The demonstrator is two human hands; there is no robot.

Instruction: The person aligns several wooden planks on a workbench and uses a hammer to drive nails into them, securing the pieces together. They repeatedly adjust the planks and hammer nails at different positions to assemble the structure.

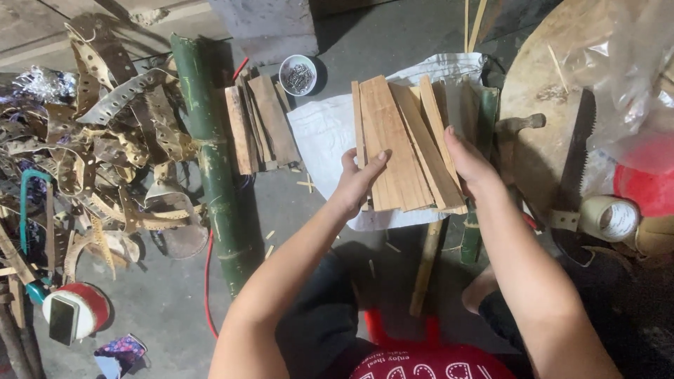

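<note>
While the slats are clasped between the left hand and right hand, their ends are best kept level, pressure applied evenly from both sides.

On the concrete floor I saw a thick green bamboo pole beside a second stack of flat brown wooden slats. A small white bowl of metal bits sat near the floor's far edge, and a roll of tape lay on the round wooden stump.

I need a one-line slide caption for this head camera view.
Both hands, left hand and right hand, hold a fan of flat pale bamboo slats above a white sack on grey floor.
</note>
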